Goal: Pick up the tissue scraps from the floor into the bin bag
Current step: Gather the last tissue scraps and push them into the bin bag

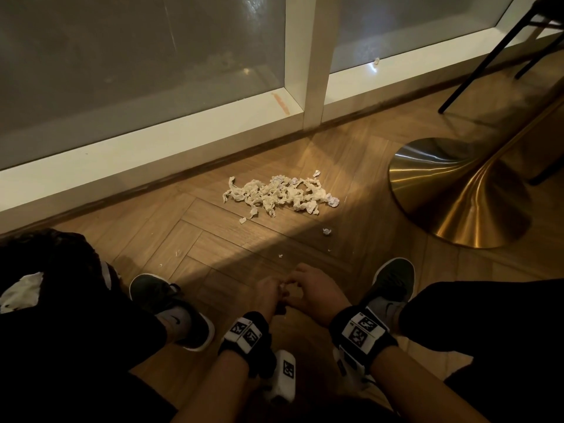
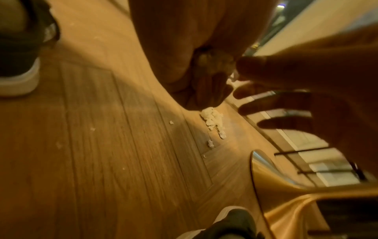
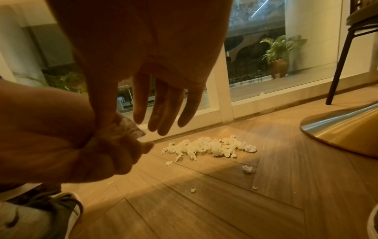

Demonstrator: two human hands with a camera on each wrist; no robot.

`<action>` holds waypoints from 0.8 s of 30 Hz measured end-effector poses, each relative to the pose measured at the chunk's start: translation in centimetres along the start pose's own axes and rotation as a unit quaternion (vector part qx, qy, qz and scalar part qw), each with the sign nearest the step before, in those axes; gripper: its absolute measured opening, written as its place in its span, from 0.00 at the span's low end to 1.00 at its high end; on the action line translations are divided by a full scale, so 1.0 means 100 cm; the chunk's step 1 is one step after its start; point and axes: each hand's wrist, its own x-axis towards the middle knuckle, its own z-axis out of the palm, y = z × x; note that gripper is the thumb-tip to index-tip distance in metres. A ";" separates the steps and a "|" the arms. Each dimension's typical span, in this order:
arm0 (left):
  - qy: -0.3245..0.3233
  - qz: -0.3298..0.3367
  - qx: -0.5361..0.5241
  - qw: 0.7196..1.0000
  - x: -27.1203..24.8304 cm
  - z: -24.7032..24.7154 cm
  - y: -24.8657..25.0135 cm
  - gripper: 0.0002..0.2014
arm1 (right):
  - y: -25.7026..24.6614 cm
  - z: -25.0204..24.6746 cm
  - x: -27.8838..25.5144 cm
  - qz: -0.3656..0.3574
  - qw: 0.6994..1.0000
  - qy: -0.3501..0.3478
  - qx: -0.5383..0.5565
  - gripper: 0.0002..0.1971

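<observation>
A pile of crumpled white tissue scraps (image 1: 277, 193) lies on the wooden floor near the window; the same pile (image 3: 208, 147) shows in the right wrist view. Small loose scraps (image 1: 327, 231) lie nearer to me. Low between my feet, my left hand (image 1: 276, 290) is curled into a fist round a wad of tissue scraps (image 3: 120, 129). My right hand (image 1: 293, 283) meets it from the right: one finger presses on the wad and three fingers (image 3: 163, 113) hang straight. The black bin bag (image 1: 45, 264) sits at my left with white tissue (image 1: 21, 291) inside.
A gold trumpet-shaped table base (image 1: 451, 190) stands on the floor right of the pile. Black chair legs (image 1: 488, 56) are behind it. The white window frame (image 1: 314, 71) borders the floor at the back. My shoes (image 1: 171, 306) (image 1: 390, 288) flank the hands.
</observation>
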 end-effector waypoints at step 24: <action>-0.101 -0.090 -0.307 0.942 -0.008 -0.005 -0.003 0.15 | -0.016 0.018 -0.001 -0.172 0.980 0.094 0.014 0.06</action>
